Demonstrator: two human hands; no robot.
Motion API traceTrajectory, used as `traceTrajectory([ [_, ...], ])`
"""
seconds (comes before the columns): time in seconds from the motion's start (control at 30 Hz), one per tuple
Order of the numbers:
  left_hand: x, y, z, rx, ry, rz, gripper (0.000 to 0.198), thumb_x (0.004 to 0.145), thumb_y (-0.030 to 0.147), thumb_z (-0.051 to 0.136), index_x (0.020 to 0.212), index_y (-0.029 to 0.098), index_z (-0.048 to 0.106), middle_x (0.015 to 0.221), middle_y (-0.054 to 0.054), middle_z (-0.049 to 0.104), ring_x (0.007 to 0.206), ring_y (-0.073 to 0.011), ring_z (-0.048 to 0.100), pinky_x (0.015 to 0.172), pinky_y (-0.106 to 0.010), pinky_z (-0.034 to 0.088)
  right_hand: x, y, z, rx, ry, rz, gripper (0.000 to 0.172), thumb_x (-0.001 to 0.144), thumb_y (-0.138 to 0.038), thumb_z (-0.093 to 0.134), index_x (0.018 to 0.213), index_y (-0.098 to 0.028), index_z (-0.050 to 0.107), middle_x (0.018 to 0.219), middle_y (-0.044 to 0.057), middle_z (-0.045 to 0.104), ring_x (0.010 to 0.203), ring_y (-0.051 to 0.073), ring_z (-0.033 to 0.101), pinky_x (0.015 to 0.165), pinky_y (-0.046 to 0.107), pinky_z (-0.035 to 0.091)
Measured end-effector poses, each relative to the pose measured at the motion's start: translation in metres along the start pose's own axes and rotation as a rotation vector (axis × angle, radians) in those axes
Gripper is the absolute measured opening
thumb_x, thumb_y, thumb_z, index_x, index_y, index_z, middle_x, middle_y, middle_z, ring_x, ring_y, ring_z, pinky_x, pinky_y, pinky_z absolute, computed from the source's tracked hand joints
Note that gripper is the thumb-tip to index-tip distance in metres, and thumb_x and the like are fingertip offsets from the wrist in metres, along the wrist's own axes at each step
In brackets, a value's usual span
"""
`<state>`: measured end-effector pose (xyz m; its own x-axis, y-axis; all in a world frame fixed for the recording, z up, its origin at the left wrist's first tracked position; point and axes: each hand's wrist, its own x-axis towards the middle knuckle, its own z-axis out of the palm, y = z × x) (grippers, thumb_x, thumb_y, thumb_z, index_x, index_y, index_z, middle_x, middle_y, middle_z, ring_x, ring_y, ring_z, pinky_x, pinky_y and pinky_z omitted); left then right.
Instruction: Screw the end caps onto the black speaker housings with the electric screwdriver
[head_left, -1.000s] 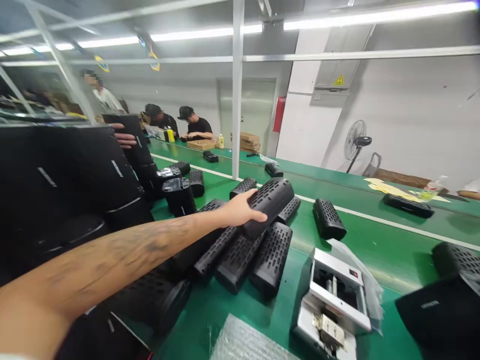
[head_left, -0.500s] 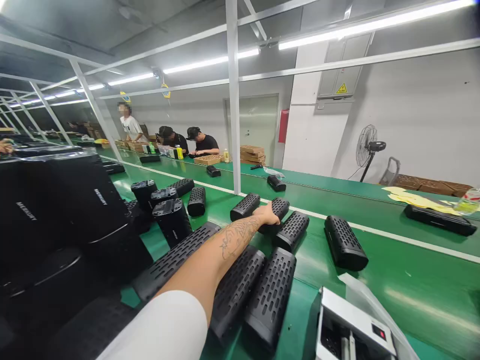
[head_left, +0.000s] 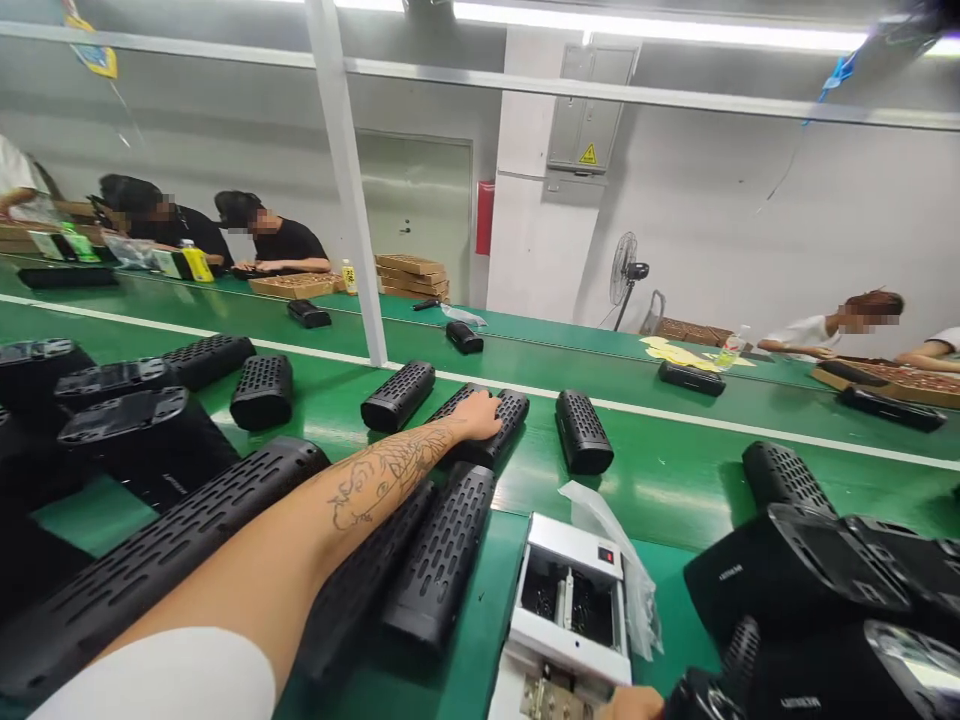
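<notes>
My left arm reaches from the lower left across the bench. My left hand (head_left: 478, 415) has its fingers curled over a black slotted casing (head_left: 507, 428), and a second slotted casing (head_left: 452, 398) lies partly behind the hand. Beneath my forearm are longer slotted casings, one of them (head_left: 441, 560) fully in sight. Only a small part of my right hand (head_left: 634, 703) shows at the bottom edge, beside a white screw-feeder-like machine (head_left: 570, 590). Its fingers are mostly cut off, so its grip cannot be made out.
Black casings (head_left: 810, 600) are grouped at the right, with more (head_left: 150, 440) at the left. A white post (head_left: 349, 200) rises from the green bench. Clear plastic film (head_left: 626, 570) lies by the machine. Co-workers (head_left: 289, 240) sit across the bench near cardboard boxes (head_left: 412, 275).
My view has turned right, bringing in the right-hand casings and more co-workers. My left hand has shifted from one slotted casing toward its right neighbour. Part of my right hand now shows.
</notes>
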<state>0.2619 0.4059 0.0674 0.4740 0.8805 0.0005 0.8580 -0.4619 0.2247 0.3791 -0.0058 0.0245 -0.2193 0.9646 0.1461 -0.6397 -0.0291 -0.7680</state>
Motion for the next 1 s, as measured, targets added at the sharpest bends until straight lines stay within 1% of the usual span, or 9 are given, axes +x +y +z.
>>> traceTrajectory([
  [0.13,0.008,0.032,0.02,0.043,-0.011,-0.066,0.05,0.114,0.046,0.082,0.155,0.02,0.072,0.159,-0.015,0.072,0.139,-0.034,0.075,0.116,-0.059,0.068,0.019,0.015,-0.024,-0.018,-0.126,-0.038,0.044,0.112,-0.049,0.082,0.144,-0.02,0.074,0.141,0.011,0.079,0.117,0.026,0.081,0.099,0.047,0.074],
  [0.23,0.016,0.044,0.027,0.064,0.003,-0.15,0.053,0.114,0.047,0.082,0.158,0.02,0.07,0.162,-0.016,0.07,0.142,-0.0355,0.073,0.118,-0.061,0.067,0.013,0.031,-0.034,-0.03,-0.182,-0.09,0.041,0.112,-0.049,0.082,0.14,-0.019,0.075,0.134,0.01,0.08,0.109,0.024,0.081,0.093,0.044,0.074],
  [0.4,0.026,0.051,0.034,0.067,0.001,-0.205,0.056,0.113,0.048,0.082,0.16,0.021,0.069,0.168,-0.017,0.066,0.149,-0.0381,0.069,0.123,-0.064,0.063,-0.01,0.052,-0.04,-0.035,-0.223,-0.169,0.036,0.113,-0.049,0.081,0.132,-0.018,0.077,0.121,0.006,0.08,0.095,0.019,0.079,0.082,0.036,0.072],
  [0.5,0.026,0.052,0.041,0.037,-0.041,-0.22,0.06,0.113,0.049,0.082,0.164,0.022,0.066,0.171,-0.017,0.063,0.151,-0.039,0.067,0.125,-0.066,0.061,-0.016,0.052,-0.044,-0.061,-0.211,-0.166,0.035,0.113,-0.049,0.08,0.127,-0.018,0.077,0.114,0.005,0.08,0.088,0.017,0.077,0.077,0.033,0.071],
  [0.6,0.026,0.055,0.048,-0.012,-0.101,-0.239,0.061,0.113,0.049,0.082,0.166,0.023,0.065,0.171,-0.017,0.063,0.148,-0.0379,0.07,0.122,-0.064,0.064,-0.018,0.043,-0.046,-0.101,-0.194,-0.126,0.034,0.113,-0.049,0.08,0.125,-0.018,0.077,0.11,0.004,0.08,0.085,0.016,0.076,0.075,0.032,0.069],
  [0.73,0.026,0.062,0.05,-0.067,-0.127,-0.249,0.061,0.113,0.049,0.082,0.166,0.022,0.065,0.171,-0.017,0.064,0.148,-0.0378,0.07,0.122,-0.064,0.064,-0.013,0.029,-0.044,-0.128,-0.205,-0.064,0.034,0.113,-0.049,0.081,0.127,-0.018,0.077,0.114,0.005,0.08,0.089,0.017,0.077,0.078,0.034,0.071],
  [0.83,0.024,0.064,0.048,-0.12,-0.131,-0.251,0.058,0.113,0.047,0.083,0.163,0.022,0.067,0.169,-0.016,0.065,0.146,-0.0371,0.071,0.122,-0.063,0.064,-0.01,0.021,-0.04,-0.115,-0.223,-0.026,0.038,0.112,-0.049,0.081,0.136,-0.019,0.077,0.127,0.008,0.081,0.102,0.022,0.08,0.089,0.041,0.074],
  [0.93,0.017,0.065,0.041,-0.207,-0.136,-0.234,0.055,0.113,0.047,0.083,0.16,0.021,0.069,0.165,-0.016,0.068,0.143,-0.0358,0.073,0.119,-0.061,0.066,-0.01,0.019,-0.033,-0.079,-0.223,-0.006,0.043,0.112,-0.048,0.081,0.144,-0.02,0.075,0.141,0.011,0.079,0.117,0.026,0.081,0.099,0.048,0.074],
  [1.0,0.012,0.067,0.031,-0.278,-0.121,-0.192,0.054,0.113,0.047,0.083,0.159,0.021,0.069,0.164,-0.016,0.069,0.142,-0.0353,0.073,0.119,-0.06,0.066,-0.011,0.019,-0.028,-0.05,-0.22,0.003,0.042,0.112,-0.047,0.081,0.144,-0.02,0.075,0.14,0.011,0.079,0.116,0.026,0.081,0.098,0.047,0.074],
])
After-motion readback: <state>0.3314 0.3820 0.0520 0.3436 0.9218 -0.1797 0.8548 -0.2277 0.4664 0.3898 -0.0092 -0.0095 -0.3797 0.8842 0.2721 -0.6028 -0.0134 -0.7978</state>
